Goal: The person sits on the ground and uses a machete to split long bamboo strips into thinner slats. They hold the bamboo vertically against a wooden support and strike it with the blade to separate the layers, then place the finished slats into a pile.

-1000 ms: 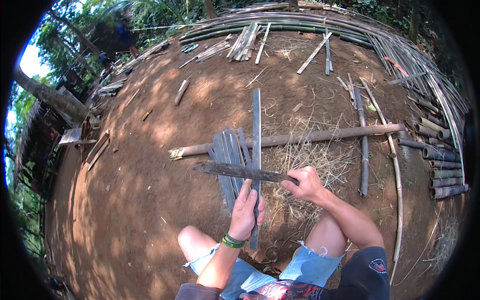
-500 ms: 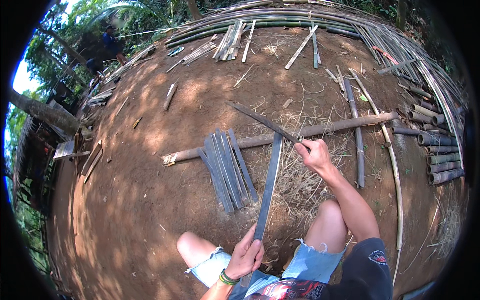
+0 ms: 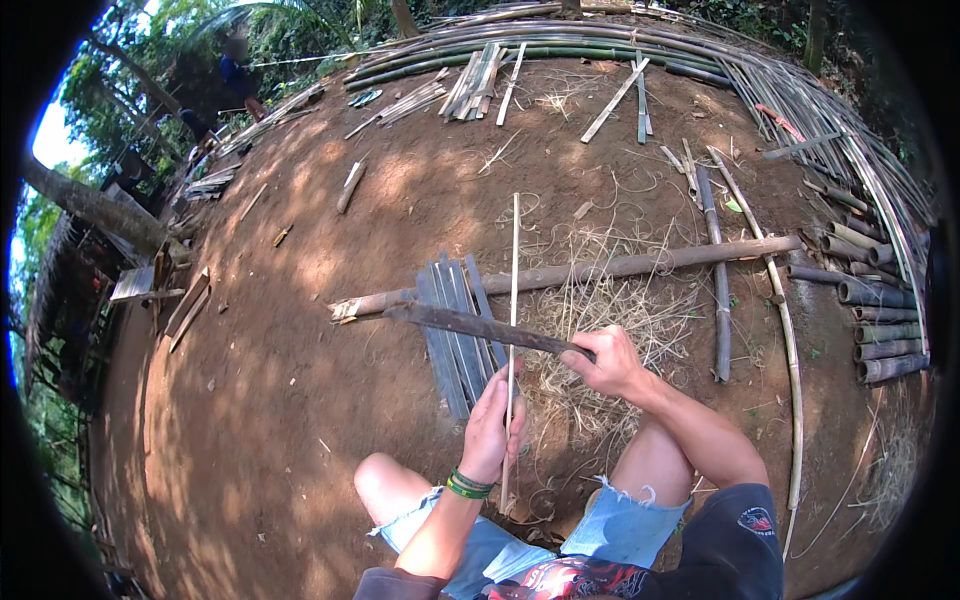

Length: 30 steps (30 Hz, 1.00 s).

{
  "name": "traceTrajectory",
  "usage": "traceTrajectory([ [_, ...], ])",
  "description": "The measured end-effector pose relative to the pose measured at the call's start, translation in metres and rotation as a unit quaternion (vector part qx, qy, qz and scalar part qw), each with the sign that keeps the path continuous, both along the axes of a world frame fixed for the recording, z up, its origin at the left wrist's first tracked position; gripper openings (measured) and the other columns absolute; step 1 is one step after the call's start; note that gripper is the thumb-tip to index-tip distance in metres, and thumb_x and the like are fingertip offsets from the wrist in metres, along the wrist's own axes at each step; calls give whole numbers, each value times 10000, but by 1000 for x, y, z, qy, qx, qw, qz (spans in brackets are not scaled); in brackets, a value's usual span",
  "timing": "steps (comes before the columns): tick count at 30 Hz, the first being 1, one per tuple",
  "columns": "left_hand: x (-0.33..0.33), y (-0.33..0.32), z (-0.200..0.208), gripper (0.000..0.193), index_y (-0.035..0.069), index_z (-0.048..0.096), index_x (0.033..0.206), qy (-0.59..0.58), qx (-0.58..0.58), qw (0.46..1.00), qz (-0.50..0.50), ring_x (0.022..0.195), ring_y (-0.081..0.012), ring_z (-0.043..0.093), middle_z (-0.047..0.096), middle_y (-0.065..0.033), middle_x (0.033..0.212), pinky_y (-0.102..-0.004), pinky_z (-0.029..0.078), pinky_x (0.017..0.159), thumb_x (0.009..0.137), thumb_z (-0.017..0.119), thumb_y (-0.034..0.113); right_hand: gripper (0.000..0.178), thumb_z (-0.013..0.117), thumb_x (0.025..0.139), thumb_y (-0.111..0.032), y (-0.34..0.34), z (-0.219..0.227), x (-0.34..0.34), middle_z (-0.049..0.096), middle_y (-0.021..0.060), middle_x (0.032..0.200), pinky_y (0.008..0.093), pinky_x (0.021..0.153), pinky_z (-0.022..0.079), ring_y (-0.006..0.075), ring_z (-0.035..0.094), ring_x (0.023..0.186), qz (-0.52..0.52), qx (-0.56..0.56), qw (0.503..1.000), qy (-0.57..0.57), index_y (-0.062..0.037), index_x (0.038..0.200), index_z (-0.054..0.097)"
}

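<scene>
My left hand point(image 3: 488, 432) is wrapped round a long bamboo strip point(image 3: 515, 250), turned so its thin pale edge faces up. In my right hand point(image 3: 612, 362) is the handle of a machete point(image 3: 470, 328). Its long dark blade points left and crosses the strip just beyond my left fingers; whether it touches the strip I cannot tell. Several dark flat bamboo strips point(image 3: 445, 310) lie together left of the held one, their far ends on a bamboo pole point(image 3: 620, 266) on the ground. The blade hides part of that pile.
Pale shavings point(image 3: 640, 330) cover the soil near my right hand. A dark pole point(image 3: 716, 270) and a thin pale pole point(image 3: 785, 350) lie to the right, beside stacked cut bamboo point(image 3: 885, 330). Long green bamboo point(image 3: 560, 50) lies far off. A person point(image 3: 236, 75) stands at the far left.
The strip has turned from its dark flat face to its narrow edge. My left hand has moved forward along with it. The machete has swung down and left, now across the strip.
</scene>
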<state>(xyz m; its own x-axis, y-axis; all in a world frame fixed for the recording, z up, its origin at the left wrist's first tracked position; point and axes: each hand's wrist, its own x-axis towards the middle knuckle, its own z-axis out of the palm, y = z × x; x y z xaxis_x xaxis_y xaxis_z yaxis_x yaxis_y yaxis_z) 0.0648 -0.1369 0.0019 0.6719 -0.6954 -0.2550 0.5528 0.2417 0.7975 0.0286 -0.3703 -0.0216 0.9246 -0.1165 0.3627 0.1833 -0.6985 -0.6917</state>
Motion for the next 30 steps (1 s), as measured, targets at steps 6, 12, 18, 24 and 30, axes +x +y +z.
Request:
traceTrajectory([
  [6,-8,-3,0,484,166,264,1565,-53,36,998,-10,407,-65,316,355,28,589,-208,291,374,1111,303,329,536,693,864,-520,16,2,-1,558,126,539,452,468,447,341,583,484,61,-120,989,-55,-66,617,552],
  [12,-38,21,-1,497,126,260,1572,-90,53,994,-37,437,-60,280,337,36,589,-210,281,415,1110,322,300,561,681,864,-553,-17,-7,10,576,123,553,441,473,465,345,603,505,-29,-140,985,-94,-63,621,556],
  [18,-53,44,1,501,104,260,1570,-60,60,995,-44,433,-60,266,324,42,581,-212,280,417,1107,345,277,626,627,867,-647,-37,-14,11,610,121,544,432,497,500,329,636,512,-64,-173,979,-89,-78,608,593],
  [24,-63,64,3,492,106,259,1574,27,26,998,-41,445,-54,290,332,37,590,-203,283,414,1102,362,199,596,623,860,-645,-64,-23,15,640,144,574,457,554,530,354,655,553,-148,-204,968,-12,-90,650,669],
  [30,-72,88,16,557,96,230,1573,38,48,996,-65,401,-66,309,334,30,572,-211,292,407,1084,427,275,660,560,886,-669,-66,-29,16,651,200,610,499,634,534,400,670,625,-183,-171,962,106,-55,721,735],
])
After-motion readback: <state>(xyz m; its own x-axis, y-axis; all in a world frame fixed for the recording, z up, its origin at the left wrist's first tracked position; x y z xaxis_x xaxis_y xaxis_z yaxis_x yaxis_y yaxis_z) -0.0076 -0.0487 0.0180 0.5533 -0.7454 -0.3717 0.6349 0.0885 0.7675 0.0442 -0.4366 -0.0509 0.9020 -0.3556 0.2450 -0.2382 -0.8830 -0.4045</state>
